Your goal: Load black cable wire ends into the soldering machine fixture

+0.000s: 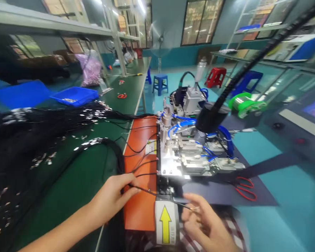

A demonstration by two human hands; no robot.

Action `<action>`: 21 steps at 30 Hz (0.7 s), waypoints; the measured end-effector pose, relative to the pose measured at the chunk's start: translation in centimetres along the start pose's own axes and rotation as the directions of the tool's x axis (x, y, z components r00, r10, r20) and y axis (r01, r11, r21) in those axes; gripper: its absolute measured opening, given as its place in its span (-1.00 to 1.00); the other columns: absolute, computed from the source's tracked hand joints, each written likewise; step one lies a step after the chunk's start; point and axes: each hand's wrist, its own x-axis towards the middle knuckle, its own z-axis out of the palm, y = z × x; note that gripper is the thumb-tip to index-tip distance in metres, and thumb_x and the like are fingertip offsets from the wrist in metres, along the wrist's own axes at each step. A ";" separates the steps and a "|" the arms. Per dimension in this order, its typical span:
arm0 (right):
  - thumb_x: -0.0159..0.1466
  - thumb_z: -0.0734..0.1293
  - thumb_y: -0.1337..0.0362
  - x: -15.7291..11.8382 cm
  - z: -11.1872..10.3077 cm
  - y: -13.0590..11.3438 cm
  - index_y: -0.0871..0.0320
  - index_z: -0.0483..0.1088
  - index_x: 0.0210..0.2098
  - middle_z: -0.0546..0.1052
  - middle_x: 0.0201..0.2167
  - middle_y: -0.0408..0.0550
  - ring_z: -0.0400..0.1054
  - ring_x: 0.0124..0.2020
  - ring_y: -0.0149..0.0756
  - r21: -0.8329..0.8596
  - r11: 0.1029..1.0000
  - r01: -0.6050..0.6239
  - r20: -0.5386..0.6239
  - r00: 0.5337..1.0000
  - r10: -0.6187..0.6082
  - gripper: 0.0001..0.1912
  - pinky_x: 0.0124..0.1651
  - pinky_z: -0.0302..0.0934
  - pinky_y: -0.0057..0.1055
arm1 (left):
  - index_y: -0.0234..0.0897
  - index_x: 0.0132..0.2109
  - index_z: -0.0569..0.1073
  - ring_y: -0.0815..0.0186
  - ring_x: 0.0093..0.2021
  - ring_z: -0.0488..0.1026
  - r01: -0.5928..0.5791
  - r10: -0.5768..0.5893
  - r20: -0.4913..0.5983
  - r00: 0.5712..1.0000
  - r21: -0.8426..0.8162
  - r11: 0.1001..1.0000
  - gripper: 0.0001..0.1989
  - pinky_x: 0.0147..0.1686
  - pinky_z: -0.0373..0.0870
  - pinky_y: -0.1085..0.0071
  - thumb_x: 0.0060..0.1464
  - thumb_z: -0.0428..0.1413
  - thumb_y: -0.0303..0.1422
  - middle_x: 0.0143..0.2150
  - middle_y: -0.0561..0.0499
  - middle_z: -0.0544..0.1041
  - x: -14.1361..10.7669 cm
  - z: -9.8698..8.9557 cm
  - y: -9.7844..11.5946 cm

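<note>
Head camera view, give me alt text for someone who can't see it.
Two bare hands stretch a thin black cable in front of a small machine, left hand pinching one part, right hand the end. A heap of black cables covers the green bench; red scissors lie right.

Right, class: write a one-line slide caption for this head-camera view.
Both hands, left hand and right hand, stretch a thin black wire before a small machine on a green bench.
</note>
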 end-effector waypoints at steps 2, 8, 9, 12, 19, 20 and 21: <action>0.02 0.44 0.09 0.3 0.8 -0.2 0.07 0.28 -0.03 0.40 -0.39 -0.17 0.22 -0.53 -0.44 0.126 0.991 -0.036 0.085 0.996 0.025 -0.44 -0.45 0.18 -0.46 | -0.21 -0.29 0.39 0.36 -0.35 0.43 -0.028 0.029 -0.001 1.000 0.063 0.998 -0.88 -0.36 0.32 0.49 0.17 -0.02 -0.35 -0.36 0.08 0.49 -0.8 1.4 -0.8; 0.10 0.39 0.23 0.6 1.5 -0.9 0.17 0.34 -0.41 0.36 -0.64 -0.22 0.24 -0.56 -0.43 0.154 0.982 -0.110 0.128 0.988 0.090 -0.83 -0.48 0.14 -0.49 | -0.10 -0.13 0.37 0.22 -0.25 0.48 -0.233 0.234 0.028 0.972 0.267 0.935 -0.85 -0.26 0.41 0.39 0.12 0.04 -0.32 -0.24 0.02 0.52 -1.3 3.1 0.8; 0.10 0.39 0.27 0.5 1.6 -1.1 0.17 0.34 -0.42 0.37 -0.64 -0.23 0.25 -0.56 -0.44 0.139 0.986 -0.096 0.124 0.989 0.079 -0.87 -0.47 0.14 -0.49 | -0.07 -0.04 0.33 0.20 -0.19 0.48 -0.293 0.292 0.043 0.956 0.252 0.922 -0.75 -0.20 0.42 0.37 0.11 0.06 -0.32 -0.17 0.01 0.52 -1.1 3.5 2.0; 0.08 0.38 0.37 0.5 1.6 -1.5 0.17 0.37 -0.44 0.38 -0.56 -0.23 0.24 -0.53 -0.46 0.110 0.994 -0.019 0.121 0.993 0.006 -0.92 -0.45 0.15 -0.51 | 0.00 0.11 0.20 0.24 -0.13 0.46 -0.331 0.328 0.155 0.932 -0.004 0.944 -0.63 -0.17 0.41 0.42 0.17 -0.02 -0.36 -0.08 0.01 0.50 -0.3 5.1 5.2; 0.15 0.38 0.18 0.8 -0.5 -1.5 0.18 0.41 -0.32 0.44 -0.51 -0.18 0.31 -0.54 -0.43 0.195 0.979 -0.055 0.140 0.990 0.028 -0.80 -0.44 0.24 -0.46 | -0.11 -0.11 0.34 0.29 -0.24 0.43 0.077 0.059 0.327 0.943 -0.387 0.919 -0.84 -0.29 0.35 0.46 0.24 -0.09 -0.25 -0.25 0.07 0.50 1.5 7.8 5.4; 0.15 0.38 0.16 0.7 -0.6 -1.5 0.18 0.41 -0.34 0.45 -0.50 -0.17 0.32 -0.54 -0.43 0.195 0.979 -0.052 0.132 0.991 0.026 -0.80 -0.44 0.24 -0.46 | -0.11 -0.11 0.34 0.29 -0.24 0.43 0.088 0.054 0.335 0.941 -0.396 0.914 -0.83 -0.29 0.34 0.45 0.24 -0.10 -0.24 -0.26 0.06 0.49 1.5 7.9 5.3; 0.16 0.37 0.16 0.7 -0.5 -1.5 0.18 0.40 -0.36 0.45 -0.50 -0.17 0.32 -0.54 -0.42 0.189 0.981 -0.046 0.122 0.992 0.023 -0.80 -0.45 0.24 -0.46 | -0.11 -0.09 0.33 0.28 -0.25 0.42 0.087 0.055 0.340 0.939 -0.388 0.917 -0.82 -0.29 0.34 0.45 0.25 -0.11 -0.25 -0.26 0.06 0.49 1.5 7.8 5.4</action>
